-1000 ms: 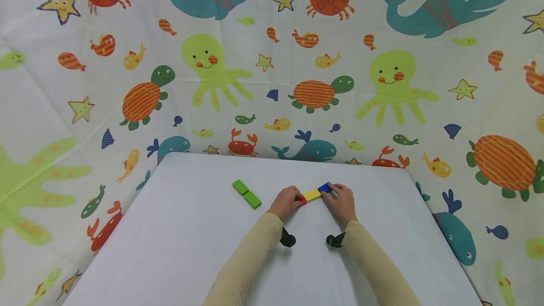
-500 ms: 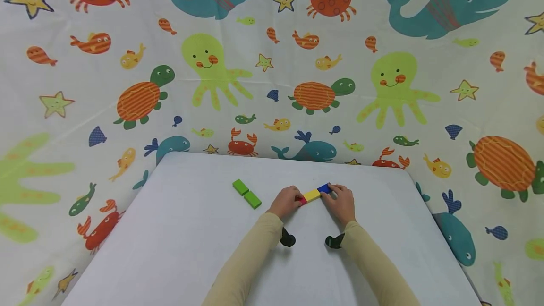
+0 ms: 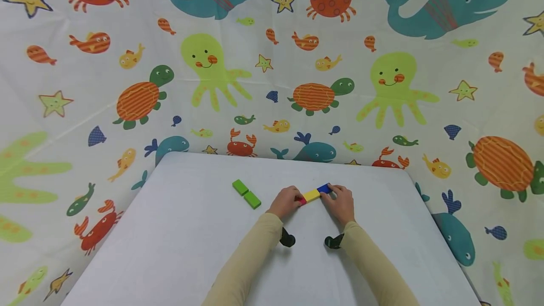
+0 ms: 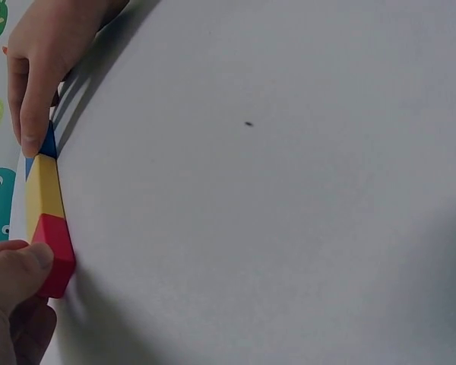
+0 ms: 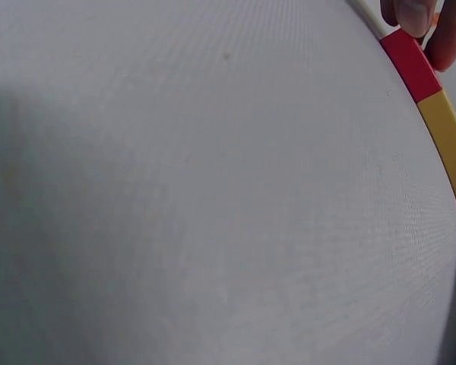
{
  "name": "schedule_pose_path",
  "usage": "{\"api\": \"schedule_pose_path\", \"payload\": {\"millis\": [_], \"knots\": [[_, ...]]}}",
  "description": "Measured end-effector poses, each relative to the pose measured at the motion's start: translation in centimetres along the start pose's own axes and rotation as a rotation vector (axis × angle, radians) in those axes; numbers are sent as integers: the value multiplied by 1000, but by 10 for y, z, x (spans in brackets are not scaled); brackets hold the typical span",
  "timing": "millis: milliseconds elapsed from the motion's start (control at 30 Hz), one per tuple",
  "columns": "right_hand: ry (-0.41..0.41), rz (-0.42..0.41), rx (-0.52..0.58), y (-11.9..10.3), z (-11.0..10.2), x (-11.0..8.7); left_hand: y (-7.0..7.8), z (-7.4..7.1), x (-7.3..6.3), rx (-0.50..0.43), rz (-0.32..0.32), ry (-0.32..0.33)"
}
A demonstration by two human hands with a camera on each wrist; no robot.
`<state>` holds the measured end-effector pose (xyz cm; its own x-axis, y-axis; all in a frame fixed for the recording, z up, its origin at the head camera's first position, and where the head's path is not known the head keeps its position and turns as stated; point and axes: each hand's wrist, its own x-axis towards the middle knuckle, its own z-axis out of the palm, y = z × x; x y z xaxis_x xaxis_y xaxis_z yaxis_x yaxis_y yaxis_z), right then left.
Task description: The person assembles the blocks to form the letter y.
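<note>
Three coloured blocks lie end to end in a slanted row on the white table: a red block [image 4: 57,255], a yellow block [image 3: 312,195] and a blue block [image 3: 324,188]. At the red end, my left hand [image 3: 286,202] pinches the red block between thumb and fingers, covering part of it. My right hand [image 3: 341,203] has its thumb and fingers around the blue block at the other end. In the left wrist view the red and yellow blocks touch. Only a corner of the blue block shows in the right wrist view.
Left of the hands, two green blocks [image 3: 246,193] lie in a line, nearly end to end. The white table [image 3: 178,230] ends at the back against a hanging cloth [image 3: 263,4] printed with sea animals. Dark wrist-worn pieces [image 3: 287,238] stick out below the hands.
Both hands and the row of blocks keep almost the same place. On the left of the head view, the printed figures of the cloth have shifted leftward.
</note>
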<state>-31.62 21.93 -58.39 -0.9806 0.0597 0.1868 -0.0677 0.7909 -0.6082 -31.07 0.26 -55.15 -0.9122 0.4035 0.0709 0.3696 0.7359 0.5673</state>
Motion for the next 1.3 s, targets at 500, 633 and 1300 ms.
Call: {"api": "schedule_pose_path", "payload": {"millis": [500, 633, 1300], "knots": [[12, 15, 3, -4, -2, -4, 3, 0, -3, -13, -18, 9], [21, 17, -4, -5, -1, -4, 4, 0, -4, -12, -20, 7], [37, 7, 5, -1, 2, -4, 10, -4, -5, -8, -38, 2]]}}
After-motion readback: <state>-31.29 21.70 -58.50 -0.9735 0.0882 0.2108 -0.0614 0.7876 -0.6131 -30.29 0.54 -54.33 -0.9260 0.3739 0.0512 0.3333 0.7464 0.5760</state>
